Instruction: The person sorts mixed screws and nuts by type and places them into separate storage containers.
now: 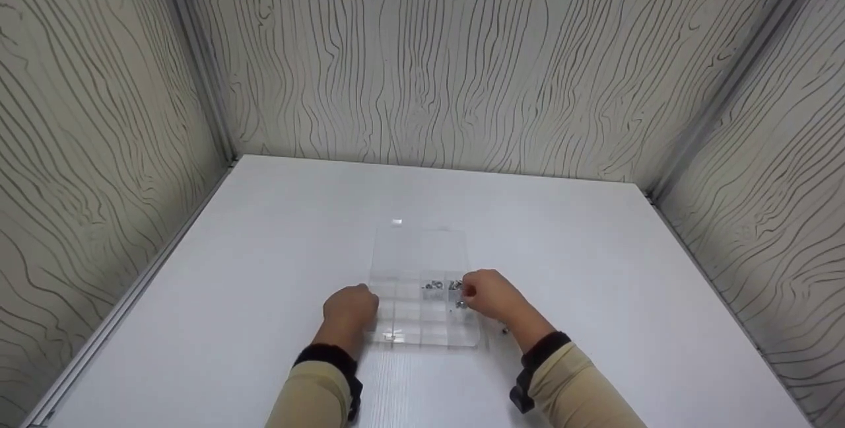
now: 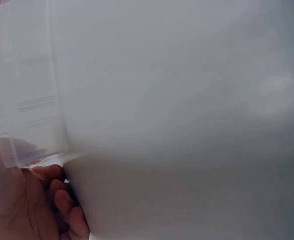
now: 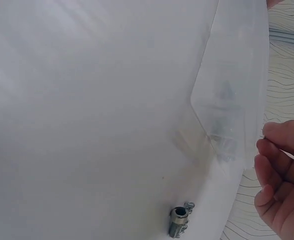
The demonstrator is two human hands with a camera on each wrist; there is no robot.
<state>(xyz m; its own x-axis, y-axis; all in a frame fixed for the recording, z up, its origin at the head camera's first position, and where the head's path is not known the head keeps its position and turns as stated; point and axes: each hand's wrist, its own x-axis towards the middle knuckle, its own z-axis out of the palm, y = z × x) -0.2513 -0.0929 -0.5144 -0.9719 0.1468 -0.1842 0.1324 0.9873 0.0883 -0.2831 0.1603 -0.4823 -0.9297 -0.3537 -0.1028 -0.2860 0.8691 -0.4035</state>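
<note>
A clear plastic compartment box lies on the table with its lid folded open to the back. Small metal parts sit in several compartments at its right side. My left hand grips the box's left edge, with curled fingers at the box corner in the left wrist view. Over the right-hand compartments is my right hand. Its thumb and index finger pinch a tiny metal part, mostly hidden by the fingertips.
On the white table, right of the box, lie a threaded metal sleeve and small screws beside it. Wood-patterned panels enclose the table at the back and both sides.
</note>
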